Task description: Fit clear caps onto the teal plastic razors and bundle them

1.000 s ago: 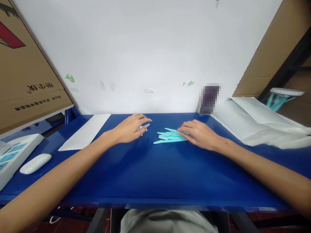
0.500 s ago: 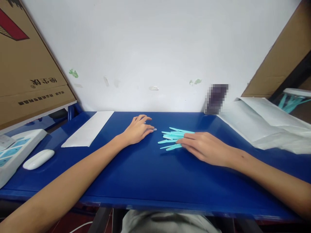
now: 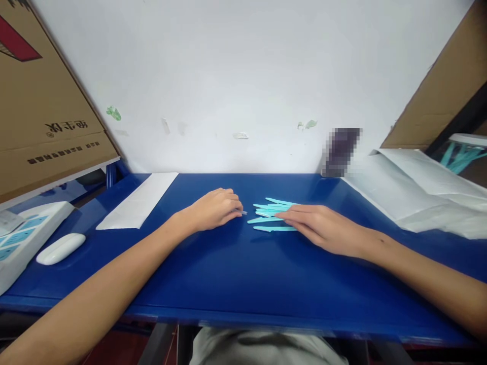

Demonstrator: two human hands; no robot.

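Note:
My left hand (image 3: 216, 210) rests on the blue table, its fingers curled together. At its fingertips the end of a small translucent piece (image 3: 244, 213) sticks out; the rest is hidden. To the right lies a loose fan of slim turquoise eyebrow razors (image 3: 266, 213), tapered ends pointing left. My right hand (image 3: 314, 225) is over their right ends, thumb and fingers closed on the razors in the middle. How many it grips cannot be seen. One razor (image 3: 272, 228) lies nearest me, partly under the hand.
A white sheet or flat packet (image 3: 139, 202) lies at left, with a white oval case (image 3: 61, 249) and a white power strip (image 3: 28, 233) nearer me. Crumpled white packaging (image 3: 426, 195) covers the right back. A cup of turquoise sticks (image 3: 462, 156) stands far right. Cardboard boxes (image 3: 49, 116) flank the table.
My left fingers, spread before, have curled in around the small translucent piece. Under my right hand the nearest razors have shifted; the hand itself has barely moved.

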